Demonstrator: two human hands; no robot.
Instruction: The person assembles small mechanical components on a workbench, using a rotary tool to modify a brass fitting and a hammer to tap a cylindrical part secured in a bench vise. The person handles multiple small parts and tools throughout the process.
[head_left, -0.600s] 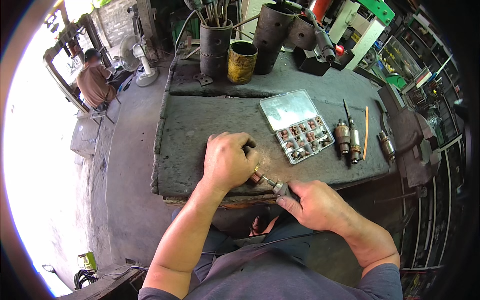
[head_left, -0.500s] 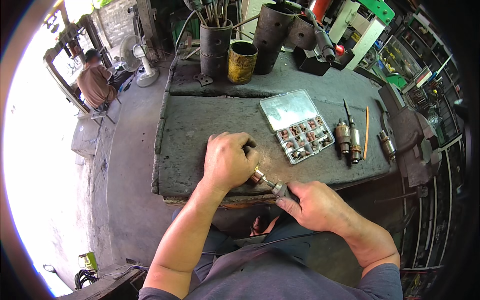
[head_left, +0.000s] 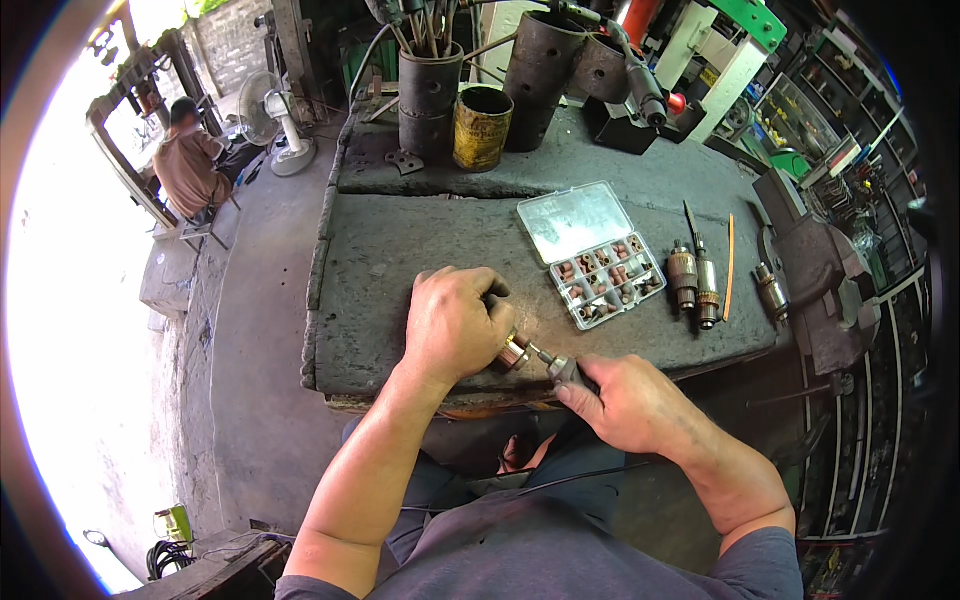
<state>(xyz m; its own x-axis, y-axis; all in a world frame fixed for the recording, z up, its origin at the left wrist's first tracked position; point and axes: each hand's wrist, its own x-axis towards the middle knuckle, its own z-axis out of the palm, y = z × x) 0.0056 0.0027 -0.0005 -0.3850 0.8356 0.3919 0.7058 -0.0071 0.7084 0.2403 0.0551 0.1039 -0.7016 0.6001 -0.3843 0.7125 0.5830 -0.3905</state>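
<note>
At the near edge of the workbench (head_left: 370, 250), well right of its left edge, I have the left hand (head_left: 455, 320) gripping a copper-coloured cylinder (head_left: 514, 354), the right hand (head_left: 628, 402) clasping a rotary tool (head_left: 564, 371); left fingertips mostly hidden, whether the tool touches I can't tell; benchtop scuffed and dark, grey floor (head_left: 262, 320) to the left

Desk (head_left: 400, 225): dark grey, scuffed top, rough left edge, long gap across the rear part. On it:
- Compartment case (head_left: 574, 222), clear plastic, lid open rearward, small reddish-brown cylinders (head_left: 619, 275) inside.
- Armature (head_left: 682, 278), right of the case; second armature (head_left: 707, 292), longer shaft, alongside.
- Thin strip (head_left: 729, 265), orange-brown, just right of these.
- Third armature (head_left: 771, 291), near the right edge.
- At the rear: dark cylinder (head_left: 426, 112) holding tools; yellow can (head_left: 482, 138), worn; tall dark cylinder (head_left: 535, 90).
- Small dark plate (head_left: 405, 162), near the tool-filled cylinder.
</note>
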